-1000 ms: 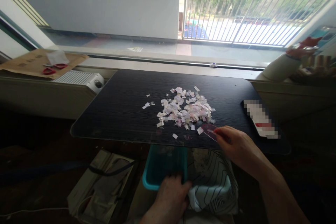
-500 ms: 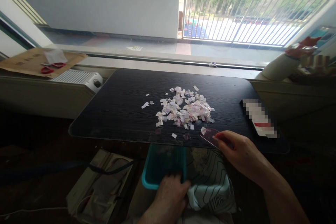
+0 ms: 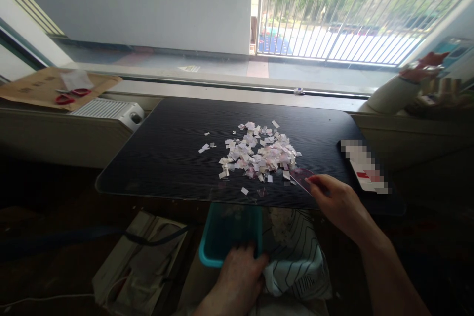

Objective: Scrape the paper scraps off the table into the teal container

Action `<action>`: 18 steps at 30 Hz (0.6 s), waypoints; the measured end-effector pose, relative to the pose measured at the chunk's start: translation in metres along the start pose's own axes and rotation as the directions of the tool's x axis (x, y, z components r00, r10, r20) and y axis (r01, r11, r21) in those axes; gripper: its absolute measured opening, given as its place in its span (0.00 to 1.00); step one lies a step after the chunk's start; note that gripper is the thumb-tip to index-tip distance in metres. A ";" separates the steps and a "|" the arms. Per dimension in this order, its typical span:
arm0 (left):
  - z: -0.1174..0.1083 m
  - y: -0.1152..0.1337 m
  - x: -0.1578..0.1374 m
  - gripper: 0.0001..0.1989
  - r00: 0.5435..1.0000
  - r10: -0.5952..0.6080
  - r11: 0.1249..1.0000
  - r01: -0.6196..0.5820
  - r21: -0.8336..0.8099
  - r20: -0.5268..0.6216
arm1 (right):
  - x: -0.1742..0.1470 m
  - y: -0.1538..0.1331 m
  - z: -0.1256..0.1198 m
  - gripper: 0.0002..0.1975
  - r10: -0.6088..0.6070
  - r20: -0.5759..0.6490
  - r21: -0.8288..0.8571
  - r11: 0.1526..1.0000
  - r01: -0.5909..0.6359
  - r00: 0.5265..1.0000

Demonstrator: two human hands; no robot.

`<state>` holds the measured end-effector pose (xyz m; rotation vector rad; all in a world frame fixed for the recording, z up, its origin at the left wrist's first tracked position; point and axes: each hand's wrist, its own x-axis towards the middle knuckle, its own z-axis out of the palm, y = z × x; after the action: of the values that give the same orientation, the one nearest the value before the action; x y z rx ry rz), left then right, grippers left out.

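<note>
My right hand point(image 3: 333, 203) pinches a thin, clear pinkish plastic piece point(image 3: 301, 177) with a curved edge. Its far end touches the near right side of a heap of small paper and clear film scraps point(image 3: 264, 153) on the dark table point(image 3: 155, 158). Below the table's front edge, my left hand point(image 3: 240, 271) is closed over the near right rim of a turquoise plastic bin point(image 3: 205, 242). Its fingers reach inside and are partly in shadow. Right of that bin, a container lined with a striped cloth or bag point(image 3: 309, 256) holds more scraps.
A phone-like object point(image 3: 363, 170), partly pixelated, lies at the table's right. Red-handled scissors point(image 3: 72, 95) rest on a brown envelope point(image 3: 33, 86) at the far left, beside a white radiator point(image 3: 107, 108). An open box point(image 3: 144, 256) stands on the floor at left.
My right hand has moved slightly forward and right, bringing the plastic piece from the table's front edge up against the heap. My left hand stays at the bin.
</note>
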<state>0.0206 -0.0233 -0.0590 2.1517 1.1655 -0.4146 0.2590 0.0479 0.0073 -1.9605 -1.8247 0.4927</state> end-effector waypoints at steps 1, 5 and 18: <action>0.000 0.000 0.000 0.16 1.000 0.000 1.000 0.000 -0.001 0.002 | 0.001 -0.002 0.001 0.11 -0.013 0.027 0.020 1.000 0.013 1.000; 0.000 -0.001 0.000 0.16 1.000 -0.002 1.000 0.002 -0.003 0.003 | -0.001 -0.009 -0.003 0.11 -0.041 0.070 0.065 0.997 0.037 0.997; 0.003 -0.002 0.001 0.17 1.000 0.013 1.000 -0.012 0.009 -0.026 | 0.000 -0.017 -0.001 0.11 -0.045 0.098 0.037 0.998 0.041 0.994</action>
<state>0.0200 -0.0239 -0.0627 2.1771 1.1659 -0.3881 0.2450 0.0492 0.0174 -1.9003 -1.9003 0.6139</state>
